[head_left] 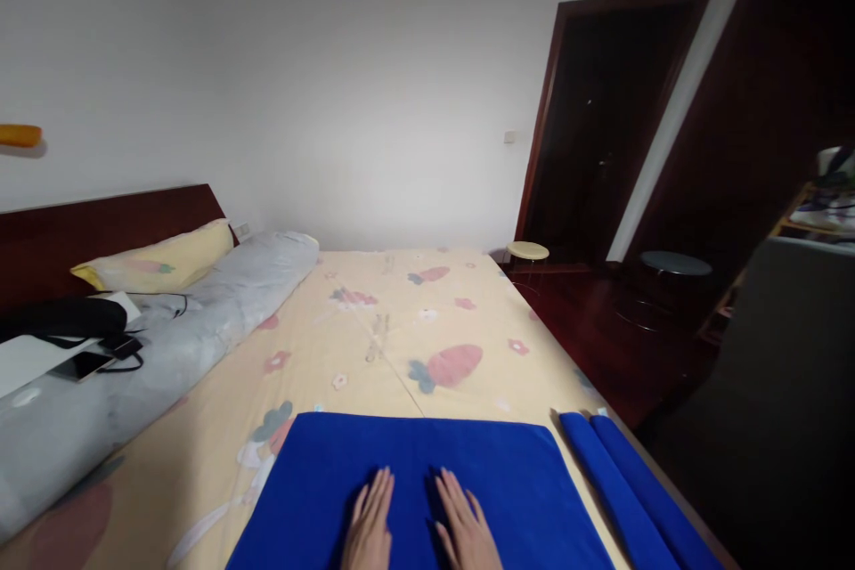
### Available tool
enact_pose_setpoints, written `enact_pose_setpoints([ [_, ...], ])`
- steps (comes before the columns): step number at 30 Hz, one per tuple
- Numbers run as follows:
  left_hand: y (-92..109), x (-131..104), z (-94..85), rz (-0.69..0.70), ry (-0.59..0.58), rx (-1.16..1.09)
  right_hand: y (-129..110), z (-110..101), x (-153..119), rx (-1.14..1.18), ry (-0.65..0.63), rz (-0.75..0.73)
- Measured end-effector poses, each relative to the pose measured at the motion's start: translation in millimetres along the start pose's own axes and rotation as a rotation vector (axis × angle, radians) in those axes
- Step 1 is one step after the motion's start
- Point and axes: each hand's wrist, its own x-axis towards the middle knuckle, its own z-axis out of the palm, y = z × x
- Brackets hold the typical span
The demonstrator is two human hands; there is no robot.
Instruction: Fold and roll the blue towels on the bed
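Observation:
A flat blue cloth (414,445) lies spread on the bed at the bottom of the view. My left hand (370,521) rests on it, a little left of the middle, palm down with the fingers stretched out. To its right, my right hand (464,521) also lies on the cloth, palm down, its fingers somewhat spread. Neither hand holds anything. Beside the cloth's right side, two narrow blue folded pieces (611,481) lie side by side near the bed's edge.
The bed's patterned sheet (374,338) surrounds the cloth. On the left are a grey quilt (193,347), a yellow pillow (166,258), a phone (81,365) and a black bag (73,318). Two stools (527,251) (676,264) stand right of the bed, near a dark door (607,125).

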Motion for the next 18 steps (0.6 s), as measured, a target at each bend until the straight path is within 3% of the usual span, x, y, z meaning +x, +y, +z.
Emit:
enact_pose_setpoints([
  [3,48,46,-6.8,0.076,-0.066,-0.085,-27,10,47,0.114,-0.158,-0.037],
  [6,43,71,-17.3,0.043,-0.131,-0.112,-14,4,68,0.120,-0.245,0.023],
  [8,14,77,-27.6,-0.015,-0.164,-0.083,13,-8,69,0.059,-0.245,0.096],
  [10,-29,76,-39.9,-0.141,-0.189,-0.020,49,-22,62,-0.034,-0.223,0.186],
  [12,-77,70,-52.9,-0.334,-0.202,0.041,92,-36,47,-0.141,-0.195,0.294],
  [15,-141,61,-72.1,-0.512,-0.287,0.072,154,-53,18,-0.283,-0.138,0.473],
  [18,-174,58,-89.5,-0.559,-0.356,0.087,195,-67,-1,-0.307,-0.140,0.569],
])
